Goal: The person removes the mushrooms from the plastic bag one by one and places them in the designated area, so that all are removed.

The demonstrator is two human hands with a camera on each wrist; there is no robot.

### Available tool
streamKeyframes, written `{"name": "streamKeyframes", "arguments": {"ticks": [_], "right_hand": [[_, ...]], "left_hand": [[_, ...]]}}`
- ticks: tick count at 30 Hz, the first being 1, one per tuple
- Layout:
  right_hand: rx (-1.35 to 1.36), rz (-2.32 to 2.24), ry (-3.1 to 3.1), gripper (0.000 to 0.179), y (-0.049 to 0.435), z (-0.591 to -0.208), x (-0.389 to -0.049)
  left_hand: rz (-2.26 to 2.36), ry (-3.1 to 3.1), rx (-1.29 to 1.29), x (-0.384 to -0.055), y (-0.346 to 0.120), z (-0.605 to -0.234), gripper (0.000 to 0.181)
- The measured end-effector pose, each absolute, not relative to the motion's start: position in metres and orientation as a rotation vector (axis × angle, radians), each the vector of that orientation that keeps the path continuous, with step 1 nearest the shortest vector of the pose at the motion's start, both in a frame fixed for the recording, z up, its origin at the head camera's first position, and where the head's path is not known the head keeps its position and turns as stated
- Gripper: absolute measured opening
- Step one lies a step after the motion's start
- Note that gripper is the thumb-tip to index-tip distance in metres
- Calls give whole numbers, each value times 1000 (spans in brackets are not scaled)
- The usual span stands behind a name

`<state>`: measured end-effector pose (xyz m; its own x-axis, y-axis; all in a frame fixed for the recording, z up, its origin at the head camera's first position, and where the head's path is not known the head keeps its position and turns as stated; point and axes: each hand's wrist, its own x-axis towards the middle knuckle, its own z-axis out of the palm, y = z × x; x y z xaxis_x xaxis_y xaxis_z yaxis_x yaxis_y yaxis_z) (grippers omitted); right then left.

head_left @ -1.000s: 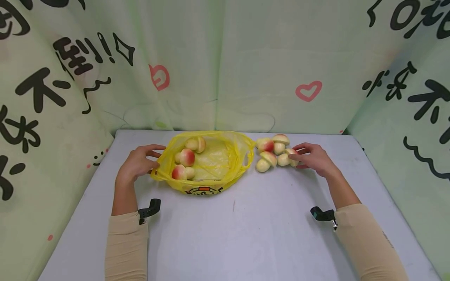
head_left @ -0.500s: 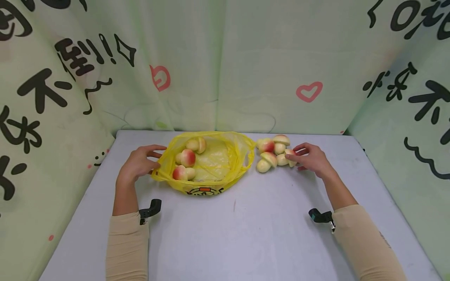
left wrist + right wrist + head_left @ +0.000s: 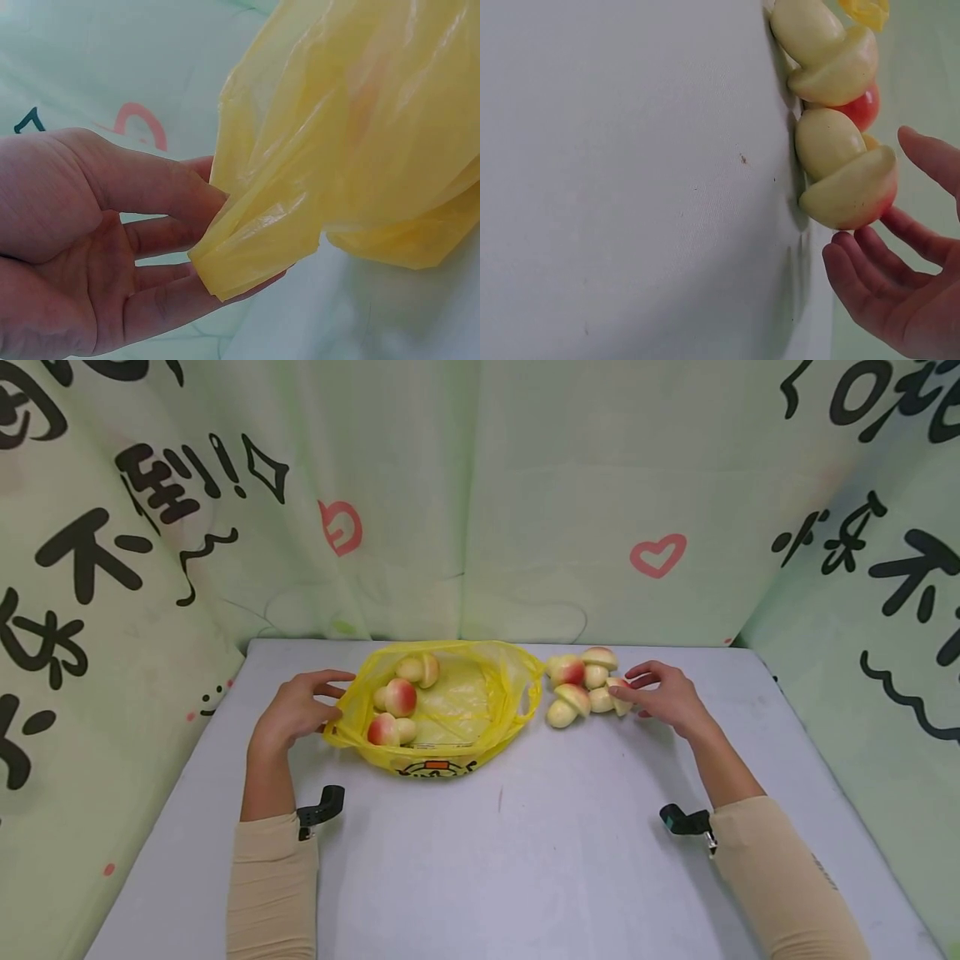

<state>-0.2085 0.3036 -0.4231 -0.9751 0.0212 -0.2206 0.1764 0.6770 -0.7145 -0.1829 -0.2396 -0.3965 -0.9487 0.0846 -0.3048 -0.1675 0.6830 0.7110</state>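
Observation:
My left hand pinches the left rim of a yellow plastic bag; in the left wrist view the thumb and fingers lie on either side of its crumpled edge. Three toy mushrooms with pale stems, such as the red-capped one, lie inside the open bag. On the right, my right hand is at the nearest toy mushroom of a small group. Its fingertips are at the red-tinged cap, while the thumb stands apart from it in the right wrist view.
Several toy mushrooms lie close together just right of the bag on the white table. A pale green printed curtain surrounds the table's back and sides. Both wrists carry small black camera mounts.
My right hand has shifted slightly left over the nearest mushroom. The left hand and the bag stay in place.

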Motion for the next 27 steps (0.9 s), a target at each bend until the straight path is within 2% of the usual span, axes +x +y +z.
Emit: {"name": "streamKeyframes", "arguments": {"ticks": [6, 15, 27], "right_hand": [[153, -1158, 2758, 72, 304, -420, -207], [148, -1255, 2868, 60, 298, -419, -209], [-41, -1515, 2873, 45, 280, -411, -206]], "left_hand": [[1138, 2583, -59, -184, -239, -398, 63], [1141, 2602, -35, -185, -240, -400, 63], [1149, 2609, -31, -184, -241, -400, 62]]}}
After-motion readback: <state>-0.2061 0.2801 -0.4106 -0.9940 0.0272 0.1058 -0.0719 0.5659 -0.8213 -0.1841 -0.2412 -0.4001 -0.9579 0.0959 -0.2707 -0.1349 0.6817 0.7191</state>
